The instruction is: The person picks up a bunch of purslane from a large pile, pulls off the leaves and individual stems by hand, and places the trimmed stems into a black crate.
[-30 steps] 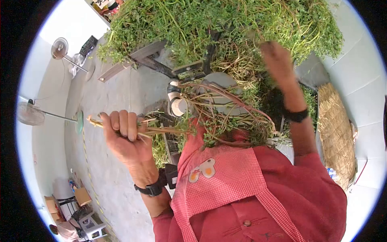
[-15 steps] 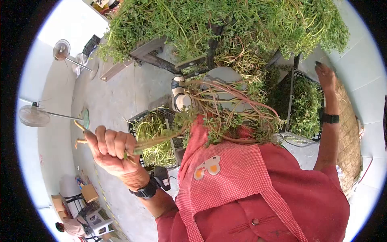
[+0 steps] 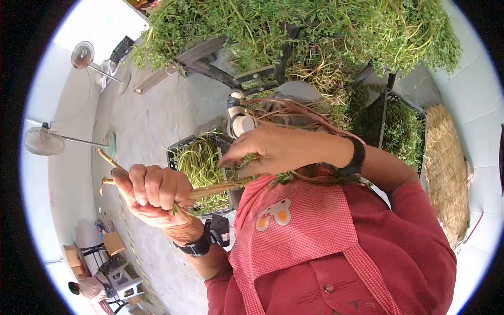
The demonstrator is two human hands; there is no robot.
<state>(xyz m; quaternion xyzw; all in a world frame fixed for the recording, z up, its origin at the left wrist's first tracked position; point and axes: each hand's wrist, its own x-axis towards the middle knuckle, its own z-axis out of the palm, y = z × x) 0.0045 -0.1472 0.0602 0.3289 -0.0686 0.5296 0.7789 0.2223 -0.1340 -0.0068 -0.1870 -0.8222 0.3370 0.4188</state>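
Observation:
My left hand [image 3: 157,194] is closed in a fist around a bunch of long plant stems [image 3: 218,190], held out to the left. Two pale stem ends poke out beyond the thumb side. In front of my apron [image 3: 302,228], my right hand [image 3: 281,149] reaches across with fingers stretched and apart, over the leafy part of the bunch. Green leaves show between its thumb and fingers. Behind that hand lie more reddish stems [image 3: 310,109] across my lap, partly hidden by the forearm.
A table heaped with leafy green plants [image 3: 252,37] stands ahead. One black crate [image 3: 181,144] of stems sits left of my lap, another crate [image 3: 386,118] of greens to the right beside a woven straw roll [image 3: 446,168]. Standing fans [image 3: 44,142] and a seated person [image 3: 94,287] are farther left.
My right hand has swung in from the far right to the stems before my apron. My left hand keeps its grip, shifted slightly right.

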